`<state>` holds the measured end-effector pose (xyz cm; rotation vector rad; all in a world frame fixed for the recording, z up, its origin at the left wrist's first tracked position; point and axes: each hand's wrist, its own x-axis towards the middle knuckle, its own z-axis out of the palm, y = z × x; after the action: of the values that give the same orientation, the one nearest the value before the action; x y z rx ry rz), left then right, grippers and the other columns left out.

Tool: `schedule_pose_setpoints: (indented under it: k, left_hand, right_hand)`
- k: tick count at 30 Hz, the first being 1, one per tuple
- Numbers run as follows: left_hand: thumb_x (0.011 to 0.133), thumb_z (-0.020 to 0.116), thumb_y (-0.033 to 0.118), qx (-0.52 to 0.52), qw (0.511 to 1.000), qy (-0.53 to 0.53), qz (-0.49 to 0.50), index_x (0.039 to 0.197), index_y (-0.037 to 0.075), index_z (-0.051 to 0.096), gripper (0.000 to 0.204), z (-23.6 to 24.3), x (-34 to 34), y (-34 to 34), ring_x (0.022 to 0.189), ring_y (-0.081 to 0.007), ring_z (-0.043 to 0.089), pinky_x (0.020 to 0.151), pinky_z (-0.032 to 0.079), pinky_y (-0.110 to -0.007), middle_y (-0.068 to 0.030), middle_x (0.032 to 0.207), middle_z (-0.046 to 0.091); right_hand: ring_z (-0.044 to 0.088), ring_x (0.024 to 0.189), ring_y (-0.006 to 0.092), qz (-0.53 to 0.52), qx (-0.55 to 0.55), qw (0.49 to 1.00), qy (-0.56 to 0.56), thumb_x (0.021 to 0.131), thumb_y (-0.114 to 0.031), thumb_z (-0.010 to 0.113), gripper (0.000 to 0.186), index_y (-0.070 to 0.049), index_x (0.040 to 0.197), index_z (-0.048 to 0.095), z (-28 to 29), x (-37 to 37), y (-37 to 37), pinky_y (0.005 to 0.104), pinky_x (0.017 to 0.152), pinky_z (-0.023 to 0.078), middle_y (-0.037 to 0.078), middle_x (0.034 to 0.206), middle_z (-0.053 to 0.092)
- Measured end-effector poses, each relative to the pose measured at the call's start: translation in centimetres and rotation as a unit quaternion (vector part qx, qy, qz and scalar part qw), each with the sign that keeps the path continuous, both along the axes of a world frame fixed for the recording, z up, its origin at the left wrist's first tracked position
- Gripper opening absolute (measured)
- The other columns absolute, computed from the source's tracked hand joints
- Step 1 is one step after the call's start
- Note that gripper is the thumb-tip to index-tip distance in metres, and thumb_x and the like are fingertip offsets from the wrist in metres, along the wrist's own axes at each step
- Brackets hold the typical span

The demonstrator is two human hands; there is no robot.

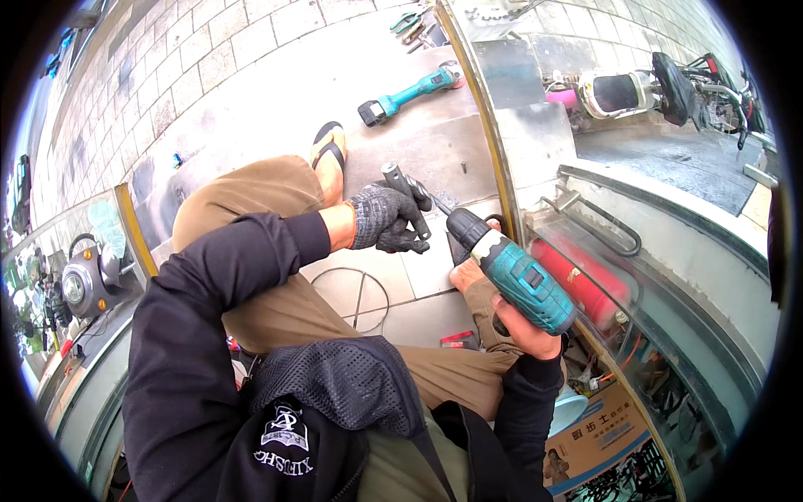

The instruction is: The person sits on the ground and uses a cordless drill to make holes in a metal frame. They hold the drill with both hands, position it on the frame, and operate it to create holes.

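Note:
My left hand [383,219], in a grey and black work glove, is closed around a short dark metal tube [396,179] with a round end. In my bare right hand [532,331] is a teal and black cordless drill [520,280], gripped by its rear with the chuck pointing up and left. The thin drill bit [442,207] reaches toward the gloved fingers and the tube. Whether its tip touches the metal I cannot tell, as the fingers cover that spot.
A teal angle grinder [416,94] lies on the metal floor sheet ahead, with pliers [406,23] beyond. To the right are a glass door's edge [485,109], a red cylinder [581,283] and a cardboard box [598,431]. A wire loop [387,294] lies between my legs.

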<state>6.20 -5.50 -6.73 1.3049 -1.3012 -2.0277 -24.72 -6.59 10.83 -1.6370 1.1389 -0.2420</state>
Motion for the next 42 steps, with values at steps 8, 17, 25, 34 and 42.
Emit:
schedule_pose_setpoints:
  k: [8, 17, 25, 34, 42]
  left_hand:
    - [0.089, 0.081, 0.002, 0.009, 0.999, -0.037, -0.033, 0.103, 0.006, 0.085, 0.016, -0.2, -0.8, -0.6, 0.066, -0.0163, 0.067, 0.062, 0.055, -0.031, -0.0062, 0.077, 0.069]
    - [0.081, 0.085, 0.005, 0.045, 0.999, -0.017, -0.009, 0.09, 0.01, 0.078, 0.012, -6.7, -0.5, 1.5, 0.089, -0.0283, 0.073, 0.08, 0.062, -0.04, -0.0115, 0.097, 0.076]
    - [0.101, 0.075, 0.023, 0.257, 0.957, -0.041, 0.127, 0.105, 0.017, 0.064, 0.013, -6.5, -6.2, -0.6, 0.05, -0.0191, 0.064, 0.042, 0.048, -0.034, -0.0065, 0.074, 0.069]
    - [0.096, 0.083, 0.034, 0.162, 0.966, -0.066, 0.193, 0.124, 0.009, 0.071, 0.039, -28.9, -18.4, 9.9, 0.083, -0.0241, 0.07, 0.071, 0.06, -0.043, -0.0116, 0.102, 0.075]
    - [0.09, 0.086, 0.028, 0.27, 0.944, -0.141, 0.127, 0.125, 0.006, 0.075, 0.042, -24.7, -19.4, 6.6, 0.082, -0.0358, 0.08, 0.068, 0.064, -0.048, -0.0221, 0.107, 0.08]
  right_hand:
    - [0.076, 0.09, 0.022, -0.048, -0.043, 0.997, -0.04, 0.091, -0.002, 0.083, 0.023, -0.002, 0.114, 0.079, -2.6, -2.0, 1.8, 0.0373, 0.083, 0.059, 0.008, 0.101, 0.08]
    - [0.074, 0.077, 0.0352, -0.025, -0.093, 0.994, -0.049, 0.082, -0.001, 0.08, 0.026, -0.002, 0.108, 0.075, -4.0, -0.7, 1.9, 0.0384, 0.074, 0.058, 0.016, 0.088, 0.074]
    - [0.077, 0.08, 0.0349, -0.167, -0.038, 0.985, -0.024, 0.087, -0.005, 0.083, 0.025, -0.003, 0.111, 0.076, -6.5, 1.6, 6.2, 0.0396, 0.076, 0.06, 0.016, 0.086, 0.076]
    - [0.078, 0.082, 0.0361, -0.208, 0.02, 0.964, 0.167, 0.083, -0.019, 0.086, 0.031, -0.008, 0.11, 0.075, -14.7, -1.7, 11.1, 0.0442, 0.077, 0.06, 0.015, 0.088, 0.078]
    - [0.078, 0.091, 0.043, -0.263, 0.122, 0.918, 0.269, 0.082, -0.026, 0.085, 0.032, -0.012, 0.109, 0.075, -19.2, -2.1, 12.4, 0.0509, 0.082, 0.061, 0.018, 0.095, 0.08]
